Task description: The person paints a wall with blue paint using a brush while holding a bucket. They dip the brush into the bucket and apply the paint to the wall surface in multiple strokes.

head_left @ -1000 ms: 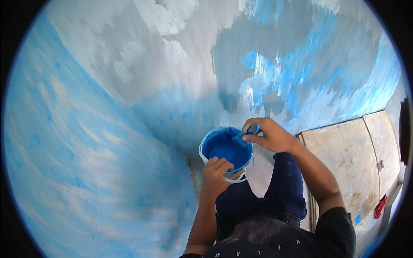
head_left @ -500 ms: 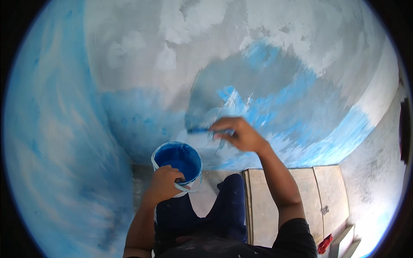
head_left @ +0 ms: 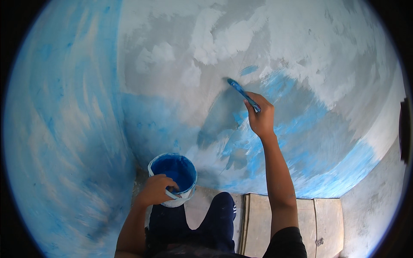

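Head view: right hand (head_left: 262, 115) holds paintbrush (head_left: 238, 89); left hand (head_left: 155, 190), paint bucket (head_left: 189, 192).

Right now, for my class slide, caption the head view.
Left hand gripping a round white bucket of blue paint, right hand holding a blue-stained paintbrush before a patchy blue-grey wall.

The person wears a black short-sleeved top (head_left: 285, 243) and navy trousers (head_left: 217, 217) with white side stripes (head_left: 235, 209).
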A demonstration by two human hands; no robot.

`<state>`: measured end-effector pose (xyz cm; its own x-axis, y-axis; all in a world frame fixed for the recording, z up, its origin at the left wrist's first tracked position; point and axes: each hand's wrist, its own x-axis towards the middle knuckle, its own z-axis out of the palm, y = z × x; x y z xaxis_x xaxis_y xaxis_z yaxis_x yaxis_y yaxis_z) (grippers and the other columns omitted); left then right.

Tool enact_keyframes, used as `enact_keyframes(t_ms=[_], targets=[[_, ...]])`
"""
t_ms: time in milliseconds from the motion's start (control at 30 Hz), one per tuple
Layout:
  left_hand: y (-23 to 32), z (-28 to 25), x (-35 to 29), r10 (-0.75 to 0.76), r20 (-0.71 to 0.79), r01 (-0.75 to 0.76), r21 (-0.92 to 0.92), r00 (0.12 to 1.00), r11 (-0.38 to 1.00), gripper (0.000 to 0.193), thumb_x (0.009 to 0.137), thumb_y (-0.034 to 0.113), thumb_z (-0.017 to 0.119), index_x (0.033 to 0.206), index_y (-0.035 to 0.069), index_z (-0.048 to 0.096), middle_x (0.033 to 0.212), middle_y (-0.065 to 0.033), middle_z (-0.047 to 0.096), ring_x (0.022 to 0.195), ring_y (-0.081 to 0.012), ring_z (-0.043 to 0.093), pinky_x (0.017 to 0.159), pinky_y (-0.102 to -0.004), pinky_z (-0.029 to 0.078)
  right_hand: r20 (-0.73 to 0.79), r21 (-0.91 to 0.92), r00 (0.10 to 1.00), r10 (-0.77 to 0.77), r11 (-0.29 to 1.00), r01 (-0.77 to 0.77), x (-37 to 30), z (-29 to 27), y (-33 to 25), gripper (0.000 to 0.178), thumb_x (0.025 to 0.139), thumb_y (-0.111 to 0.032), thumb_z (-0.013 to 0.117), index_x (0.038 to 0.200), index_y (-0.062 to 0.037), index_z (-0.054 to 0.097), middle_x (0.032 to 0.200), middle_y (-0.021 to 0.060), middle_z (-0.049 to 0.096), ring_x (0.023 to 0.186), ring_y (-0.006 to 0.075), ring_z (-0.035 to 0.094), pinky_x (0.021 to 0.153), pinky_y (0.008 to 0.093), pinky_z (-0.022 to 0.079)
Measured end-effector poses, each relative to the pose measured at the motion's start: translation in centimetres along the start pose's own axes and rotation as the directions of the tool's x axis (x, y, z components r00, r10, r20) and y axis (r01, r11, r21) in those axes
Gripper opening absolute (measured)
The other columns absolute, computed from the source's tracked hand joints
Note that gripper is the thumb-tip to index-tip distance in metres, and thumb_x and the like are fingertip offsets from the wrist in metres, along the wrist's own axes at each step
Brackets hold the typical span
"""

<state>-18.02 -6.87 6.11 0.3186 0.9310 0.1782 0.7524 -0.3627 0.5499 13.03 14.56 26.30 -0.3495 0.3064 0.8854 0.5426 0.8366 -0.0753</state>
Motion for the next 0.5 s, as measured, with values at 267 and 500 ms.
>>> enact_keyframes(t_ms=[267,500], targets=[[-0.7,0.0,0.0,0.041,-0.037,-0.043,-0.041,0.998,0.998,0.037,0.076,0.045,0.091,0.098,0.016,0.085,0.087,-0.0003,0.075,0.088,-0.0243,0.066,0.084,-0.0418,0.052,-0.257,-0.132,0.965,0.044,0.988,-0.08,0.2,-1.0,0.7,0.021,0.096,0.0,0.072,0.116,0.002,0.074,0.107,0.0214,0.075,0.092,0.0363,0.075,0.078,0.0415,0.057],[0.1,0.5,0.1,0.032,-0.038,-0.033,-0.019,0.999,0.999,0.037,0.076,0.045,0.091,0.096,0.015,0.085,0.087,-0.0014,0.074,0.089,-0.0254,0.065,0.085,-0.0426,0.051,-0.27,-0.099,0.961,-0.052,0.995,0.026,0.3,-1.7,0.7,0.019,0.097,0.0,0.071,0.115,0.0022,0.074,0.106,0.0205,0.074,0.09,0.0342,0.072,0.077,0.0388,0.057]])
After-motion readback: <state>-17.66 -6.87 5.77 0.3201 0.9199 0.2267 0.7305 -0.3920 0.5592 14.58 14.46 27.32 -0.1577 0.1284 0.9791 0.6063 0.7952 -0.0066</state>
